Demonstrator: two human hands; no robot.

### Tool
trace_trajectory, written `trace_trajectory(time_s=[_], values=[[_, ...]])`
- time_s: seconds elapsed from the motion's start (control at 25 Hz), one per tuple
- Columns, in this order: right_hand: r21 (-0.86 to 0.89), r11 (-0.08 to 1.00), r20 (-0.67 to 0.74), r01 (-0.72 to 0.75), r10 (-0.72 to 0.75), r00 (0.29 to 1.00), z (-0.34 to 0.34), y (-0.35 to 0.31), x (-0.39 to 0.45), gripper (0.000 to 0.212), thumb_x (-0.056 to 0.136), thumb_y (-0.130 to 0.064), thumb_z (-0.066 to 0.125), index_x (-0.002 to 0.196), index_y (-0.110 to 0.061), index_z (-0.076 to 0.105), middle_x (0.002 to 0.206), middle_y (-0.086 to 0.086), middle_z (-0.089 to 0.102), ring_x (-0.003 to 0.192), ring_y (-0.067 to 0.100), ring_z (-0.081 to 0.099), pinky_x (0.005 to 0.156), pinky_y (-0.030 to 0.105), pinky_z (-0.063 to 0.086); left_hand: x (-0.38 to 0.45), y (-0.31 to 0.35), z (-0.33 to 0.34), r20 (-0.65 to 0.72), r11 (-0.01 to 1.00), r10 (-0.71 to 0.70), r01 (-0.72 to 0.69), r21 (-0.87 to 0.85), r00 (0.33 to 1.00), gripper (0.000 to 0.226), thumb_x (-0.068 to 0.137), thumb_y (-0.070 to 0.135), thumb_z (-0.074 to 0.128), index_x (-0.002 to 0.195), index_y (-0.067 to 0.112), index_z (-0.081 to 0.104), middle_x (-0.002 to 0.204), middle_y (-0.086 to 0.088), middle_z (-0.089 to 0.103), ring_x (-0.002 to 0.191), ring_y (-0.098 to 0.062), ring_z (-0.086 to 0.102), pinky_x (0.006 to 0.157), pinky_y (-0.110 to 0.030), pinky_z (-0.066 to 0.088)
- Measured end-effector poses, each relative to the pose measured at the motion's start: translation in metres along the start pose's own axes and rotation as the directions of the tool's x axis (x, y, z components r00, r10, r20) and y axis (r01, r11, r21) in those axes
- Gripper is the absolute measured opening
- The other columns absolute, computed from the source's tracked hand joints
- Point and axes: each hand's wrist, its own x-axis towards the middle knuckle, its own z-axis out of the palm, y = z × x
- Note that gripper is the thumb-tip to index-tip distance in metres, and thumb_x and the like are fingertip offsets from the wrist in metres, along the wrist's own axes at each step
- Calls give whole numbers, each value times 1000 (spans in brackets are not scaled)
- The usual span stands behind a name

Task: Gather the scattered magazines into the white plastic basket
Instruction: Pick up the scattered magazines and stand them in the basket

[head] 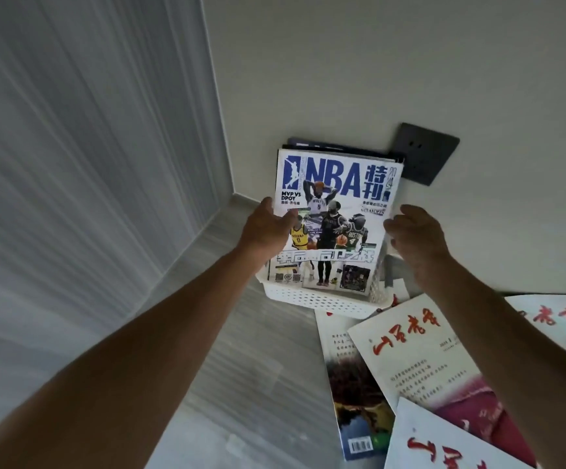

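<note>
The NBA magazine point(334, 218) stood upright in the white plastic basket point(319, 301), its long axis running from six to twelve o'clock, leaning back against darker magazines point(339, 147) behind it and the wall beside a dark socket plate point(425, 154). The left hand point(264, 228) gripped its left edge, thumb curled over the glossy cover, so the magazine lay at three o'clock from those fingers. The right hand point(417, 238) hovered just beside the right edge at nine o'clock from its own fingers, which were loosely spread and seemed to hold nothing, though blur made contact hard to judge. The basket was perforated, rigid plastic, sitting on the pale grey floor point(258, 367). At five o'clock from it, cream-covered magazines with red calligraphy point(410, 350) lay flat and overlapping, nearer the right hand, thin and likely slippery to lift.
</note>
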Motion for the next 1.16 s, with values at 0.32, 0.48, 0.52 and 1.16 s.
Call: trace_trajectory(time_s=[0.32, 0.48, 0.52, 1.16], values=[[-73, 967, 147, -244, 253, 956, -75, 123, -128, 29, 84, 1, 67, 98, -25, 64, 110, 0, 68, 108, 28, 64, 92, 51, 53, -152, -57, 81, 228, 994, -87, 68, 87, 970, 21, 83, 19, 60, 102, 24, 69, 97, -3, 74, 87, -20, 69, 73, -27, 51], [-373, 889, 82, -266, 317, 945, -144, 202, -194, 17, 85, -12, 66, 96, -25, 62, 95, -8, 70, 90, 19, 69, 61, 26, 50, -236, -89, 154, 478, 964, -229, 130, 233, 848, 26, 77, 20, 56, 101, 23, 66, 93, -1, 70, 82, -21, 67, 53, -20, 44], [-477, 841, 47, -255, 314, 948, -159, 214, -202, 14, 86, -16, 65, 95, -25, 61, 93, -8, 71, 87, 17, 69, 57, 20, 44, -246, -95, 169, 508, 959, -228, 101, 265, 831, 33, 76, 21, 56, 108, 25, 63, 101, 0, 69, 80, -19, 65, 48, -16, 41], [-130, 900, 189, -416, 435, 881, -219, 231, -222, 41, 75, -25, 80, 110, -31, 60, 77, -13, 74, 48, 6, 60, 43, 23, 45, -260, -78, 166, 424, 865, -51, 252, -434, 904, 29, 90, -12, 51, 119, -9, 56, 107, -28, 70, 100, -39, 68, 82, -47, 58]])
